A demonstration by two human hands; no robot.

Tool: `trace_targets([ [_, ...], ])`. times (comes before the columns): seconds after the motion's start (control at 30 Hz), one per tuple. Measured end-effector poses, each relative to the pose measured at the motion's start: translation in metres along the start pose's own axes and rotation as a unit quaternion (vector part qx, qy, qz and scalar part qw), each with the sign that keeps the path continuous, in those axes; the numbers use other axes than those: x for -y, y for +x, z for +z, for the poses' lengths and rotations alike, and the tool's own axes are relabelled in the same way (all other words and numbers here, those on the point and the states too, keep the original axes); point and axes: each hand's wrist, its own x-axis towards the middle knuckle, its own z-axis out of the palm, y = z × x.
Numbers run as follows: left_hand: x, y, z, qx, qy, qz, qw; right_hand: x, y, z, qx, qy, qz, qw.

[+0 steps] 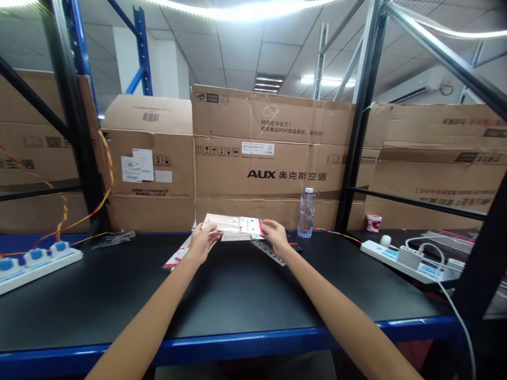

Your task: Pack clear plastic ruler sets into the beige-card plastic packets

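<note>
Both my hands hold a flat beige and white packet (pixel 232 224) with a red edge, raised a little above the black tabletop. My left hand (pixel 203 244) grips its left end, thumb on top. At the red right end, the fingers of my right hand (pixel 276 237) are closed on it. Below my left hand lies another red and white flat packet (pixel 176 257), partly hidden by the hand. A clear ruler-like strip (pixel 269 252) rests on the table beside my right hand, with its far end covered. Behind my right wrist is a small dark flat object (pixel 296 246).
A clear bottle (pixel 306 214) stands at the back before the cardboard boxes (pixel 273 158). Power strips lie left (pixel 43 264) and right (pixel 400 261), with cables. Crumpled plastic (pixel 116 239) sits back left; a red and white tub (pixel 373 223) stands right. Metal posts frame the table.
</note>
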Motion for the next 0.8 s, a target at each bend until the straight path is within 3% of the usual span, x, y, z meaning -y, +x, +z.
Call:
trace_targets([
  [0.2,0.004,0.004,-0.004,0.018,-0.006,-0.007,1.000,-0.009,0.012,-0.007,-0.008,-0.016,-0.007,1.000],
  [0.43,0.014,0.011,-0.016,0.167,0.089,-0.074,0.979,-0.023,0.026,-0.017,0.002,-0.130,-0.059,0.990],
  [0.67,0.018,0.017,-0.026,0.208,0.183,-0.099,0.956,-0.026,0.023,-0.031,0.012,-0.315,-0.118,0.942],
  [0.8,0.015,0.021,-0.032,0.185,0.212,-0.075,0.957,-0.023,0.018,-0.029,0.013,-0.383,-0.150,0.912],
])
